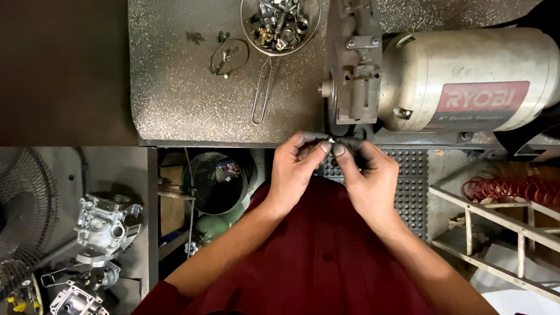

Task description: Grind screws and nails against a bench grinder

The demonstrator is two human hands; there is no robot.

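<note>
Both hands meet at the near edge of the tabletop (178,86), just in front of the bench grinder (451,77). The left hand (293,172) and the right hand (371,179) together hold a small metal part (331,139); the fingers (324,147) of each hand are pressed together around it, thumb against forefinger (the part is mostly hidden, so I cannot tell its shape). The fingertips look dark with dirt. Far on the tabletop stands a wire strainer (280,21) full of bolts and nuts, and a small round mesh piece (229,57) lies to its left. At the near left, grey engine castings (105,226) rest on a lower surface.
</note>
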